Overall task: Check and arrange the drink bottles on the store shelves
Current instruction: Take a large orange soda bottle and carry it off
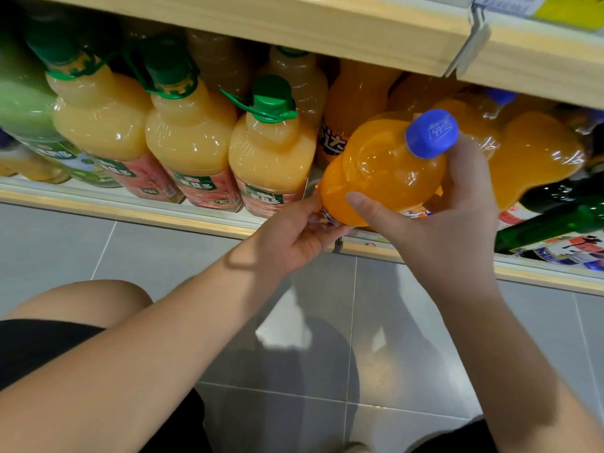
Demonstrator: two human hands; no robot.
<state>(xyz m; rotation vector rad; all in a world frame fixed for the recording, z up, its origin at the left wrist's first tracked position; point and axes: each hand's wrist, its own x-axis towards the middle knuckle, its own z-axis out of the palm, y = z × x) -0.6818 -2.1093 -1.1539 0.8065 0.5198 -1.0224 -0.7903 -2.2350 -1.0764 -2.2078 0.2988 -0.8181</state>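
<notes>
An orange soda bottle (385, 168) with a blue cap is tilted toward me at the front edge of the bottom shelf (183, 220). My left hand (294, 237) grips its lower part by the label. My right hand (447, 223) wraps its shoulder from the right, thumb across the front. Behind it stand more orange soda bottles (536, 158). To the left is a row of pale yellow juice bottles (271, 152) with green caps and handles.
A wooden upper shelf (359, 31) with price tags overhangs the bottles. Dark green bottles (555, 223) lie at the right on the shelf. A green drink bottle (23, 103) stands at far left. Grey floor tiles (327, 322) and my knees are below.
</notes>
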